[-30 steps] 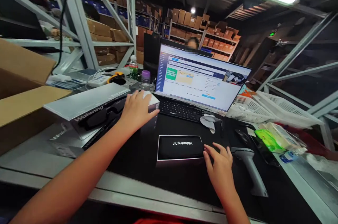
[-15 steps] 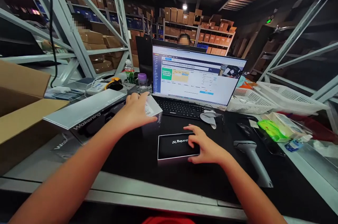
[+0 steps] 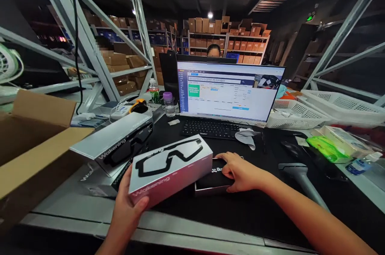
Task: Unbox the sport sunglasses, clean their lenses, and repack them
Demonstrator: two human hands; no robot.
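My left hand (image 3: pixel 128 195) grips one end of a white box lid (image 3: pixel 171 166) printed with black glasses and the word "Wakening", holding it tilted above the black mat. My right hand (image 3: pixel 237 171) is closed around the right end of a dark, light-edged box (image 3: pixel 213 181), its fingers on the top and thumb at the near side. The lid hides the left part of this dark box. Left of the lid, further "Wakening" boxes (image 3: pixel 112 136) are stacked, the upper one grey-white on top.
An open cardboard carton (image 3: pixel 45 154) stands at the left. Behind the mat are a keyboard (image 3: pixel 207 128) and monitor (image 3: pixel 228 90). A grey barcode scanner (image 3: pixel 300 179) lies right, with white baskets (image 3: pixel 294 112) and a green packet (image 3: pixel 326 148) beyond.
My left hand has brought the white lid nearer, from beside the stacked boxes to beside the dark box. The right hand stays at the dark box. The view has shifted.
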